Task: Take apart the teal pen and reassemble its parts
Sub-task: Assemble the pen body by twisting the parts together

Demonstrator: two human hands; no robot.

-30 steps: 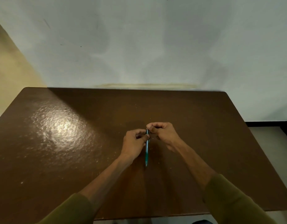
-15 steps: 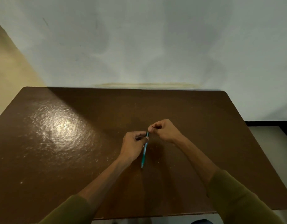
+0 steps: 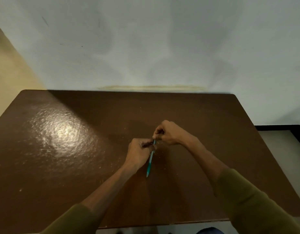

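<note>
Both hands meet over the middle of the brown bench [image 3: 65, 166], and the teal pen [image 3: 150, 160] is held between them, above the surface and not lying on it. Nearest to the person is the pen's pointed tip, which hangs free below the left hand and slightly to the left of the top end. From there the long axis runs away from the person, leaning a little to the right as it goes far, so the pen stands close to a near-to-far line.

Next along that line comes the left hand [image 3: 140, 153], curled around the upper part of the barrel with thumb and fingers pressed onto it; it acts as the holder. Just beyond it, and touching or almost touching it, the right hand [image 3: 169, 134] is closed with its fingertips pinched at the pen's far end, where only a short bit of teal shows between the two grips. Which part is pinched there cannot be told.

Judging by this, the coming move probably turns on that axis: a twist or pull by the right hand along the pen's length, away from the left. No loose parts show on the bench.
</note>
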